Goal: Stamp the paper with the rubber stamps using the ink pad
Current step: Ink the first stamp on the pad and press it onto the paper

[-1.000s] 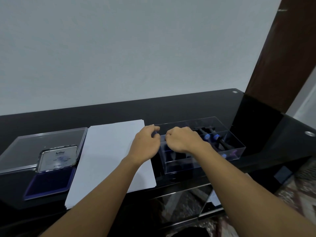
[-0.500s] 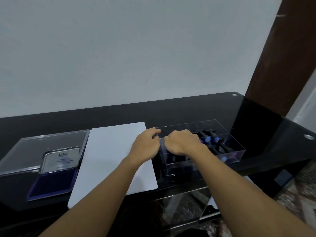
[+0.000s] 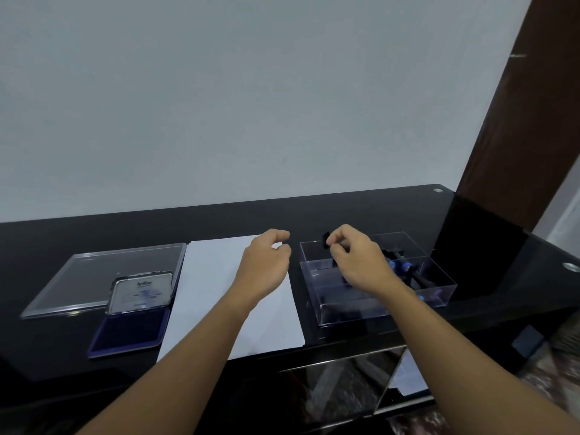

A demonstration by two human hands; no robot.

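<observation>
A white sheet of paper [image 3: 207, 290] lies on the black table [image 3: 219, 221]. To its left sits an open ink pad [image 3: 128, 331] with a dark blue pad and its lid tilted up. Right of the paper stands a clear plastic box [image 3: 439, 293] holding several black rubber stamps [image 3: 405, 265] with blue ends. My right hand [image 3: 357, 262] hovers over the box's left part and pinches a small black stamp [image 3: 325, 237] between thumb and fingers. My left hand [image 3: 266, 265] hangs above the paper's right edge, fingers loosely curled, holding nothing.
A clear flat lid [image 3: 103, 274] lies at the far left behind the ink pad. A grey wall rises behind the table. A dark wooden panel [image 3: 518, 120] stands at the right. Below the table's front edge is a glass shelf [image 3: 345, 387].
My right hand has lifted out of the box with a small black stamp pinched in it. My left hand has let go of the box's edge and drawn back left over the paper.
</observation>
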